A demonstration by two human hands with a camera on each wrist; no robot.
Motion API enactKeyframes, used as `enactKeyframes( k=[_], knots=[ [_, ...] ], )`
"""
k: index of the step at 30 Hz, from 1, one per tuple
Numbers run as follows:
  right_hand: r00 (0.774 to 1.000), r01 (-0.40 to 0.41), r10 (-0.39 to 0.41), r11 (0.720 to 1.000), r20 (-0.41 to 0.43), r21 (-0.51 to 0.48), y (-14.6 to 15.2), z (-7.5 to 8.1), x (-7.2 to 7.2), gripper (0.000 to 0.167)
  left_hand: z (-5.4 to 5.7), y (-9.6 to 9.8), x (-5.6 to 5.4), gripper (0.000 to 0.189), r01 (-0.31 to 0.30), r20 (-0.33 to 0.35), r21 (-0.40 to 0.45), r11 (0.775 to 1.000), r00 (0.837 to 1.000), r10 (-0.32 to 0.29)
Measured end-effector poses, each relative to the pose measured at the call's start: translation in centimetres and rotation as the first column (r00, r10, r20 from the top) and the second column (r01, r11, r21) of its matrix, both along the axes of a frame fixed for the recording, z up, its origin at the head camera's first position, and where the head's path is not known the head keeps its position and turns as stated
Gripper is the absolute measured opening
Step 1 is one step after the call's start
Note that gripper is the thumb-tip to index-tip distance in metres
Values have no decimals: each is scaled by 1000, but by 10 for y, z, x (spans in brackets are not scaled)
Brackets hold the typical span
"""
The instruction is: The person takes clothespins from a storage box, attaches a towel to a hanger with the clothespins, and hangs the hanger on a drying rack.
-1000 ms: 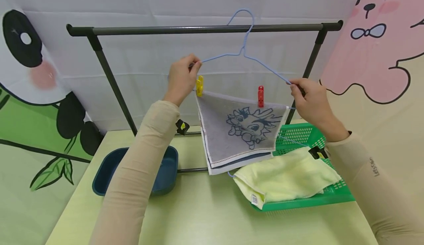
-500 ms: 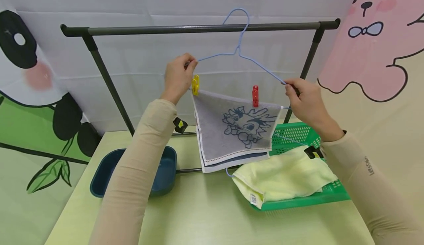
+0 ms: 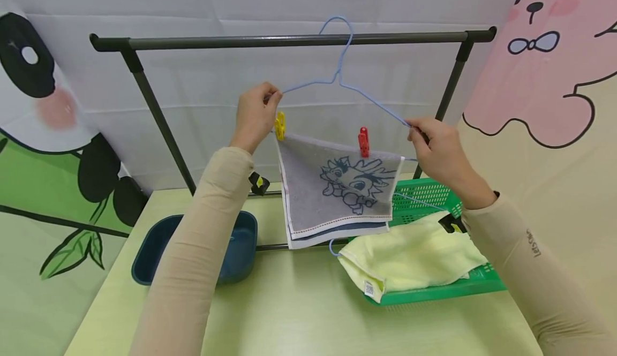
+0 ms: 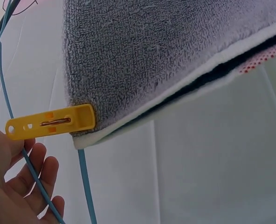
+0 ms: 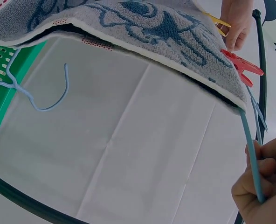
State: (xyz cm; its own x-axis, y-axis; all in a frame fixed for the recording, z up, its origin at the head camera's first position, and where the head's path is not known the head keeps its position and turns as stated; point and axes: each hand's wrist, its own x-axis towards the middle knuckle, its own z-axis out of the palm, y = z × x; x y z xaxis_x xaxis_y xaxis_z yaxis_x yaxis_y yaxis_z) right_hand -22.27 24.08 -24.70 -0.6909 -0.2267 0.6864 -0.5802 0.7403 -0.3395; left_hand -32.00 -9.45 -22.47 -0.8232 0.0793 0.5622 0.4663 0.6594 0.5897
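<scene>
A pale yellow-green table [image 3: 308,324] bears a black metal rack [image 3: 226,42], with a strip of room between the dark blue plastic basin [image 3: 246,262] and the green perforated basket [image 3: 434,294]. Soft yellow cloth [image 3: 414,254] overlaps the basket's front rim. The folded grey towel with white edging [image 3: 308,184] hangs from the light blue wire hanger [image 3: 339,72], whose hook loops over the top bar, leaving a gap above the towel. The left hand [image 3: 255,115] pinches one hanger shoulder, other fingers loosely bent; the right hand [image 3: 441,152] curls closed round the opposite shoulder. A yellow clip [image 3: 279,126] bites the towel's left corner; a red clip [image 3: 363,143] sits inward from its right edge.
</scene>
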Motion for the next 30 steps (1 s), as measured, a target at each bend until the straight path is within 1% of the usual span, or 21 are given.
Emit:
enactKeyframes(
  k=[3, 10, 14, 20, 30],
  knots=[
    [1000, -6, 6, 1000, 7, 8, -1, -2, 0, 26, -6, -2, -1, 24, 9, 12, 18, 1000, 1000, -10],
    [999, -16, 15, 999, 37, 34, -5, -7, -1, 25, -18, -6, -4, 25, 13, 41, 30, 999, 999, -14],
    [999, -32, 31, 998, 25, 50, -8, -11, -1, 25, -23, -10, -4, 25, 6, 52, 23, 1000, 999, -7],
    [998, -55, 55, 998, -5, 43, -14, -13, -2, 23, -29, -16, -6, 26, -19, 78, 24, 1000, 997, 17],
    [997, -75, 74, 996, 16, 48, -23, -15, -2, 25, -36, -25, -9, 25, -11, 29, 45, 999, 1000, 10]
  ],
)
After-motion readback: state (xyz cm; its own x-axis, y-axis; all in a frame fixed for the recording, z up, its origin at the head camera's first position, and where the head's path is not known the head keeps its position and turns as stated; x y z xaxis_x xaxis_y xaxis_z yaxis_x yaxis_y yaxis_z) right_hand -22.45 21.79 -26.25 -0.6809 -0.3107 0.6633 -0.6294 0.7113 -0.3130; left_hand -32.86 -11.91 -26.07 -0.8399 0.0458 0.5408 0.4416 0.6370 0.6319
